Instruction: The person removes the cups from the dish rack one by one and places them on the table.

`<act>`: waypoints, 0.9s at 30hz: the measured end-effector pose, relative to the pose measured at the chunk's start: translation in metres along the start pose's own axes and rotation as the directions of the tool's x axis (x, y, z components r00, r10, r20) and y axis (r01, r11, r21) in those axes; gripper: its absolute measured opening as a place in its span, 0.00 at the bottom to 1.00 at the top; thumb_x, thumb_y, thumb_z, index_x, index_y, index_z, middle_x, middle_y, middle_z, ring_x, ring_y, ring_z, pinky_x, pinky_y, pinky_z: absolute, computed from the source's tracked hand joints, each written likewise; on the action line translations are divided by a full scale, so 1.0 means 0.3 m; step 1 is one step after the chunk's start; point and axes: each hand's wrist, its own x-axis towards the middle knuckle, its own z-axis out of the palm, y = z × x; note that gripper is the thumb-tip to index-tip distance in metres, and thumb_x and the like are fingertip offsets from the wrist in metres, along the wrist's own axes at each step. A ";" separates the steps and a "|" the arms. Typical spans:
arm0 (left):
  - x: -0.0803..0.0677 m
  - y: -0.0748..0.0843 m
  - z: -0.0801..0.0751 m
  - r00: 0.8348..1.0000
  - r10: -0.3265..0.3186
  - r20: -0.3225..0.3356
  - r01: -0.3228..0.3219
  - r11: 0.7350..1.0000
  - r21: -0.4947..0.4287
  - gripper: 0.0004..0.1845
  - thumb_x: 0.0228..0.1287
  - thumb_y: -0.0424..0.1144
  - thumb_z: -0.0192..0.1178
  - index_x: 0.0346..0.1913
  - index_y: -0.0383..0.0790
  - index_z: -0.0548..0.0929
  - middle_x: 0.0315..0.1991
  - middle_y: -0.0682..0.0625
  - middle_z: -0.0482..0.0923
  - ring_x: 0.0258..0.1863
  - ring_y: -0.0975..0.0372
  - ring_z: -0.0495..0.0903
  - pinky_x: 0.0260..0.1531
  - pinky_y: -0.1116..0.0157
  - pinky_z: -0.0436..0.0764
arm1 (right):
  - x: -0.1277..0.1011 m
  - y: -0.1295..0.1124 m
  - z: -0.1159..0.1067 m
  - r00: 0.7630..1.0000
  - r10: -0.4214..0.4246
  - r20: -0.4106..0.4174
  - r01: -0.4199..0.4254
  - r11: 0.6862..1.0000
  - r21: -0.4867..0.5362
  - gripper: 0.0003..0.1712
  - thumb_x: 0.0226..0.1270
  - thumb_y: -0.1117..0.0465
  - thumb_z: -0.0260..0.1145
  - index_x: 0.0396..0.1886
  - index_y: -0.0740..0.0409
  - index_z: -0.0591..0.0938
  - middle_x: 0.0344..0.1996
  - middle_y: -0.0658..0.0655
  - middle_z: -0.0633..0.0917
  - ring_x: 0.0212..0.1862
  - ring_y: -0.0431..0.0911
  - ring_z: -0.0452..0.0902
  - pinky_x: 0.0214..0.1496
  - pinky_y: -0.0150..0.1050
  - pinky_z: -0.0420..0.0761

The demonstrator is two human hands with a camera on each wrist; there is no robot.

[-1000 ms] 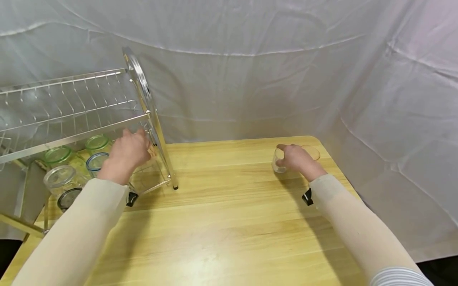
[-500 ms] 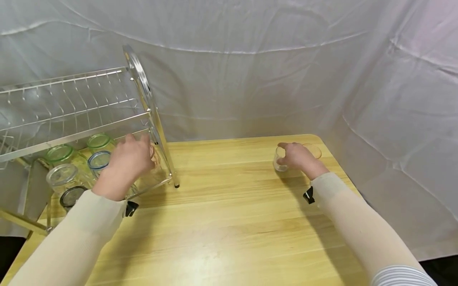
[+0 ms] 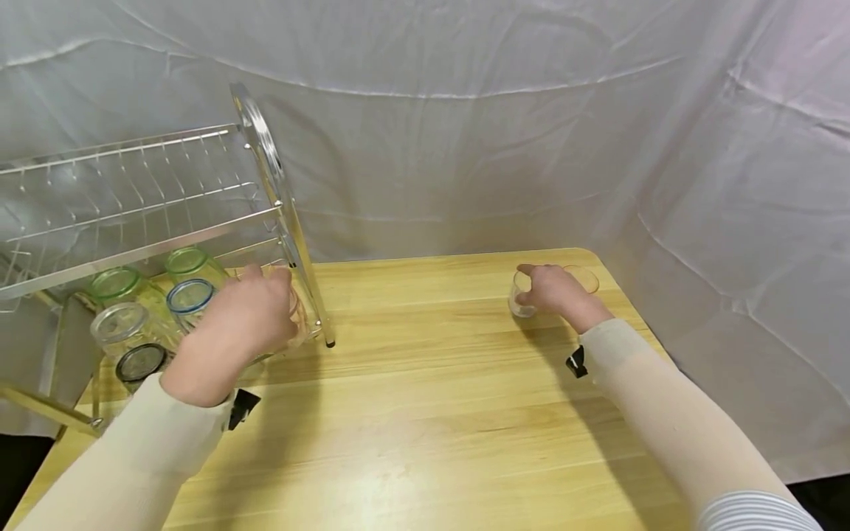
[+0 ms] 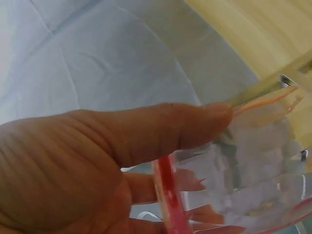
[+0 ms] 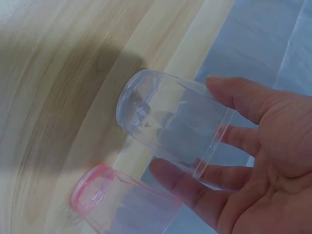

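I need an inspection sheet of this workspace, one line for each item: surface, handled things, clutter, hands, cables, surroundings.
Surface: wood-grain tabletop, bright reflection near the front.
Handled things: pink-tinted cup in the left hand; clear cup in the right hand.
Clutter: metal rack at left, with two green-rimmed cups, a blue-rimmed cup, a clear-rimmed cup and a black-rimmed cup below its upper tier; second pink-tinted cup beside the clear cup.
Hands: left grips its cup near the rack's right end; right holds its cup between thumb and fingers.
Cables: nothing seen.
Surroundings: pale cloth behind and at right.
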 end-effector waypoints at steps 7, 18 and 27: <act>-0.043 0.064 -0.012 0.999 0.025 0.045 -0.025 1.000 0.003 0.38 0.60 0.46 0.75 0.65 0.27 0.72 0.56 0.20 0.73 0.49 0.26 0.79 0.43 0.34 0.83 | -0.005 0.000 -0.003 1.000 -0.001 0.002 0.001 0.999 -0.033 0.47 0.73 0.53 0.68 0.84 0.63 0.59 0.26 0.60 0.84 0.30 0.51 0.72 0.54 0.54 0.77; -0.068 0.129 0.004 0.995 0.088 0.049 -0.085 0.995 -0.057 0.37 0.58 0.48 0.77 0.66 0.34 0.76 0.55 0.30 0.79 0.48 0.35 0.83 0.46 0.38 0.83 | -0.066 -0.034 -0.032 0.994 -0.001 -0.109 -0.015 0.989 -0.146 0.45 0.75 0.48 0.69 0.80 0.68 0.64 0.71 0.78 0.72 0.69 0.75 0.70 0.69 0.69 0.74; -0.045 0.173 0.097 0.995 0.091 -0.034 -0.097 0.947 -0.307 0.36 0.60 0.47 0.78 0.69 0.41 0.75 0.57 0.38 0.81 0.48 0.43 0.82 0.48 0.43 0.81 | -0.129 -0.073 0.032 0.937 -0.126 -0.326 0.115 0.992 -0.054 0.33 0.77 0.51 0.67 0.69 0.72 0.76 0.63 0.76 0.80 0.64 0.71 0.77 0.67 0.65 0.78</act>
